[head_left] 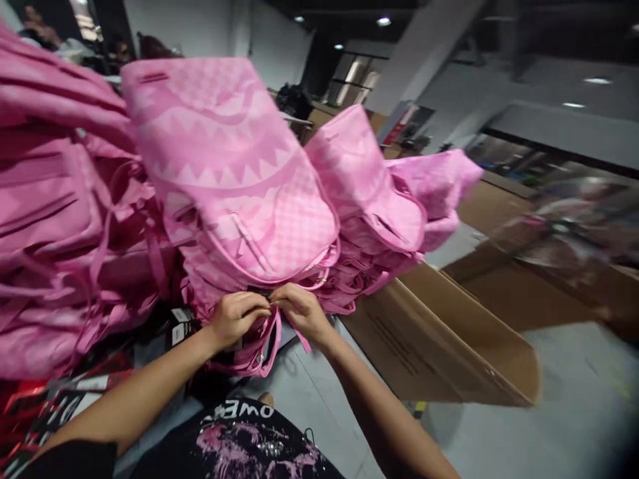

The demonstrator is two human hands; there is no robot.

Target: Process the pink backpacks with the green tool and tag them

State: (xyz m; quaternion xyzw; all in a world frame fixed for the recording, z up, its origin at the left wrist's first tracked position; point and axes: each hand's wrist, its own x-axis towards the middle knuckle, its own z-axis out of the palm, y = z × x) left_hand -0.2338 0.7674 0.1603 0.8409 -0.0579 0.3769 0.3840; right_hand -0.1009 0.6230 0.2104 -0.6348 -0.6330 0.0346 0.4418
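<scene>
A pink patterned backpack (234,173) lies on top of a heap of pink backpacks (64,219). My left hand (237,318) and my right hand (299,309) meet at its lower edge. Both are pinched closed around a small dark piece, perhaps a tag or zipper pull (267,296); it is too small to name. Pink straps (264,346) hang down below my hands.
More pink backpacks (394,193) are stacked to the right. An open cardboard box (449,332) lies on the grey floor at right. Black-and-white hang tags (178,326) sit under the heap. People stand at the far back left.
</scene>
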